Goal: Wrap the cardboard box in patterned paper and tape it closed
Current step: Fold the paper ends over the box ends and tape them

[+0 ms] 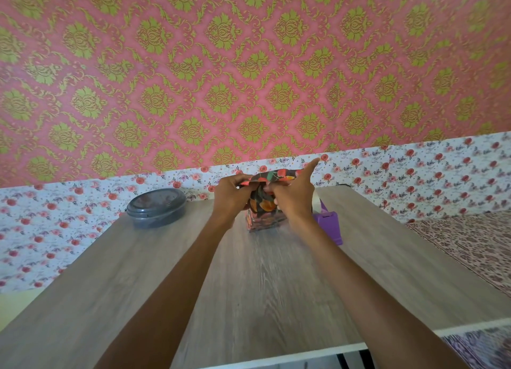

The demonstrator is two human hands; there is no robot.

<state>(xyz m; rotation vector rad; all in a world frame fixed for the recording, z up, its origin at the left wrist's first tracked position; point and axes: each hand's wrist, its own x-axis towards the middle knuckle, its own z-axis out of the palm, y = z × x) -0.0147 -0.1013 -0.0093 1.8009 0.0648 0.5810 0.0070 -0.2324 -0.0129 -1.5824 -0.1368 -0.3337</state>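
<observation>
From the head camera, both hands meet over the box (pixel 264 221), which stands on the bench (pixel 138 272) near its far edge, about midway across. The box is already covered in dark paper (pixel 273 175) printed with orange and red shapes, so no bare cardboard shows.

The left hand (pixel 231 194) has its grip clenched on the paper. Its fingers curl over the left end of the raised top flap and pinch it. The right hand (pixel 293 198) grips the gathered paper at the middle of the near face with thumb and lower fingers curled in, while its index finger (pixel 312 166) sticks out straight, pointing up past the flap's right end. The two hands touch or nearly touch where the paper bunches; I cannot tell which. The hands hide the top of the box, so how the folds lie there cannot be made out.

A purple tape dispenser (pixel 330 224) sits just beside the box on the right, half hidden behind the right wrist. Well apart on the left, near the bench's far left corner, stands a round grey container (pixel 156 207) with its lid on. Behind the bench is a wall (pixel 249 64) — pink with green ornament above, a floral band below. A patterned cloth (pixel 470 247) lies to the right of the bench.
</observation>
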